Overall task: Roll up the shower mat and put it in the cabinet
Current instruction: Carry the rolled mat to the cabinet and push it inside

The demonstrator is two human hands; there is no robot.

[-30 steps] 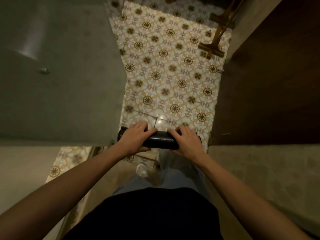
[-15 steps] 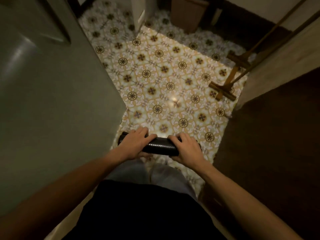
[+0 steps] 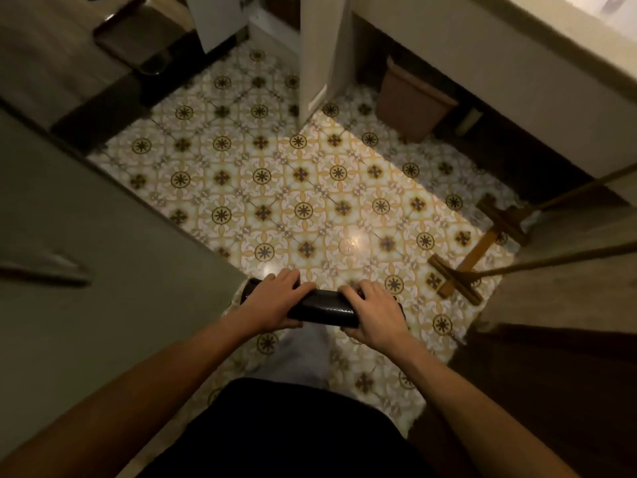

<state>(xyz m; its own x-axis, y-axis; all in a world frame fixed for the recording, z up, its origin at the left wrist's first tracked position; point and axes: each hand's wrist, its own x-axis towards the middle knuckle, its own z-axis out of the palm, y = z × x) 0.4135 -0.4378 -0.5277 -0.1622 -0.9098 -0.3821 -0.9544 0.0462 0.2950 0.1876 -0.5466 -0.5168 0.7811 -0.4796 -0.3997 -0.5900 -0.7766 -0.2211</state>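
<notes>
The shower mat (image 3: 320,308) is a tight black roll held level in front of my waist, above the patterned tile floor. My left hand (image 3: 275,303) grips its left part, fingers curled over the top. My right hand (image 3: 372,313) grips its right part the same way. Only the middle stretch and the two tips of the roll show between and beside my hands. No cabinet can be told apart with certainty in this view.
A grey door or panel (image 3: 86,270) fills the left side. Two wooden-handled floor tools (image 3: 458,281) lean at the right. A brown bin (image 3: 410,105) stands under a light counter (image 3: 517,63) at the back right. A white post (image 3: 312,56) rises mid-back.
My hands keep the same grip on the roll. The view has lifted and moved forward, so more floor, the bin and the counter have come into sight.
</notes>
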